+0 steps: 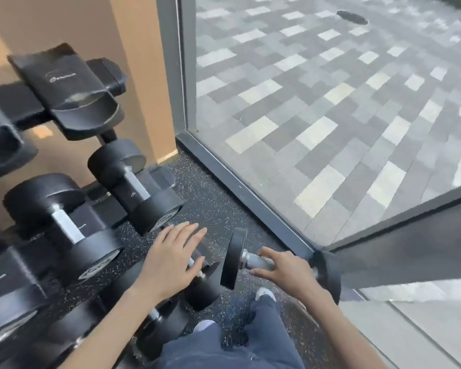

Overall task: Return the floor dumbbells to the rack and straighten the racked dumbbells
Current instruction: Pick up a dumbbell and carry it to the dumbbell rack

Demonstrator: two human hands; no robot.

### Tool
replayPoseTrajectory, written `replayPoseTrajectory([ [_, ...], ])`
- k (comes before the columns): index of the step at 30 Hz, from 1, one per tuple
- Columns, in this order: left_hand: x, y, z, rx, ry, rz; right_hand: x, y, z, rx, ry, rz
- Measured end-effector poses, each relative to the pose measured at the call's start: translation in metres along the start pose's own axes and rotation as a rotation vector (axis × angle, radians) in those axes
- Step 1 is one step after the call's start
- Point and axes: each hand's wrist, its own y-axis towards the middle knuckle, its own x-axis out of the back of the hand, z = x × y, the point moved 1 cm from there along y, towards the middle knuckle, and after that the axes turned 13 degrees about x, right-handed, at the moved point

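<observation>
1. Head view, two hands. The left hand (pixel 171 259) is flat with straight fingers, hovering over or touching a second dumbbell (pixel 205 291) that it mostly hides.
2. The right hand (pixel 280 270) lies with fingers spread on the handle of one floor dumbbell (pixel 233 258), which sits on the speckled floor (pixel 210 203) beside the window frame (pixel 250 198).
3. Two racked dumbbells (pixel 137 183) show whole on the rack (pixel 72 102); others at the left edge are cut off and blurred.
4. A third dumbbell (pixel 165 328) is half hidden by the left forearm.
</observation>
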Motion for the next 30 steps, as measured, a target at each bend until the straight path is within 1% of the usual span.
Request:
replayPoseTrajectory([
  [4,-0.009,0.020,-0.023,0.153,0.038,-0.026,0.031,0.055,-0.032,0.202,-0.069,0.048],
  [10,-0.005,0.068,-0.083,0.473,0.051,-0.072,0.101,0.127,-0.073,0.511,-0.214,0.132],
  [13,0.003,0.083,-0.102,0.634,0.060,-0.121,0.132,0.160,-0.082,0.646,-0.310,0.178],
  [16,0.017,0.098,-0.114,0.799,0.058,-0.173,0.158,0.189,-0.081,0.805,-0.396,0.188],
  [18,0.023,0.109,-0.121,0.862,0.061,-0.196,0.174,0.206,-0.076,0.899,-0.412,0.195],
  [20,0.028,0.120,-0.121,0.904,0.087,-0.215,0.186,0.225,-0.070,0.972,-0.378,0.220],
  [24,0.030,0.136,-0.105,0.987,0.126,-0.255,0.205,0.266,-0.047,1.030,-0.325,0.261],
  [30,0.028,0.168,-0.055,1.120,0.148,-0.268,0.231,0.337,0.005,1.228,-0.426,0.281],
])
